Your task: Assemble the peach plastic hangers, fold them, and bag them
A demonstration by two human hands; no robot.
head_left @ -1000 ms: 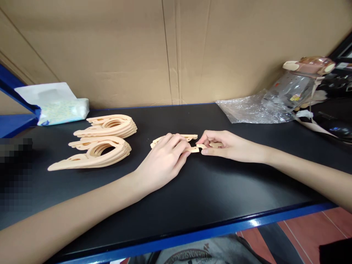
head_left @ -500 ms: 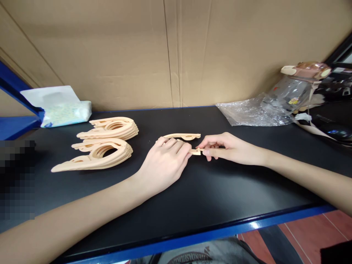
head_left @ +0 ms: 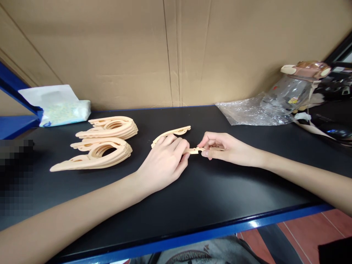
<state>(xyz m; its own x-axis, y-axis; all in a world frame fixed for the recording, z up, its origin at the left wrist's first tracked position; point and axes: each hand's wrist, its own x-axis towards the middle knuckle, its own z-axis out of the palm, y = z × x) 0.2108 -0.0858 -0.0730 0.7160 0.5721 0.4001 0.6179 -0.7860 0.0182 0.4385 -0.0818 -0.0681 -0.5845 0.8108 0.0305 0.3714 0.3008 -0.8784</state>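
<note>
My left hand (head_left: 166, 161) is closed, palm down, over a beige plastic folding hanger (head_left: 193, 151), whose narrow end sticks out past the thumb. A curved hanger arm (head_left: 174, 132) shows beyond the knuckles; whether it joins the held part is hidden. Just to the right, my right hand (head_left: 220, 148) pinches a slim beige hanger piece (head_left: 217, 149) between thumb and fingers. Its tip meets the end of the left hand's part, or nearly so. To the left lie two stacks of similar folded hangers, a rear stack (head_left: 129, 128) and a front stack (head_left: 121, 154).
A tissue pack (head_left: 66, 112) sits at the back left. Crumpled clear plastic (head_left: 247, 110) and a transparent bottle with a brown lid (head_left: 305, 71) stand at the back right, near a black rounded object (head_left: 339, 130). The black table (head_left: 192, 212) has a blue front edge; cardboard (head_left: 123, 55) rises behind.
The hanger arm beyond my left hand has swung, its right end now higher and farther left. My left hand has shifted slightly left; the right hand keeps its pinch.
</note>
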